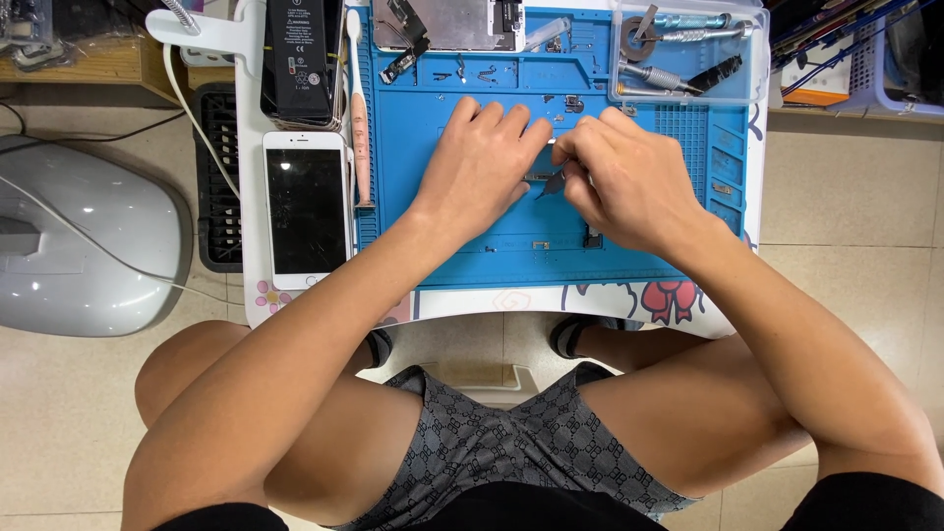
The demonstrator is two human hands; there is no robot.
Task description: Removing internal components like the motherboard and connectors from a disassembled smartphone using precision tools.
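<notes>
Both our hands sit together mid-mat on the blue work mat [629,251]. Left hand [479,162] lies palm down, fingers loosely curled, fingertips pressing on something small; the part itself is mostly hidden under the fingers, only a thin dark sliver [540,177] shows between the hands. We can't tell what it is. Right hand [629,177] is clenched around a thin dark tool [554,183]; only its pointed tip shows, touching that sliver. The handle is hidden in the fist.

Count on the small white bench [254,98]:
- one white phone [306,209], screen dark, lying flat just left of the mat
- one black battery pack [302,59] above the phone, top edge cut off by the frame
- one pink-handled toothbrush [359,118] along the mat's left edge
- one metal phone plate [447,25] at the mat's top, cut off at the frame
- one clear plastic tray [757,59] at top right, holding several screwdriver-type tools; they overlap, so an exact count is unclear
- several tiny screws and brackets scattered in the mat's upper compartments, too small to count
- one small dark bit [593,238] on the mat below the right hand

Left of the bench, one grey rounded device [88,246] on the floor, partly cut off. The bench's front edge is hidden by our forearms.
</notes>
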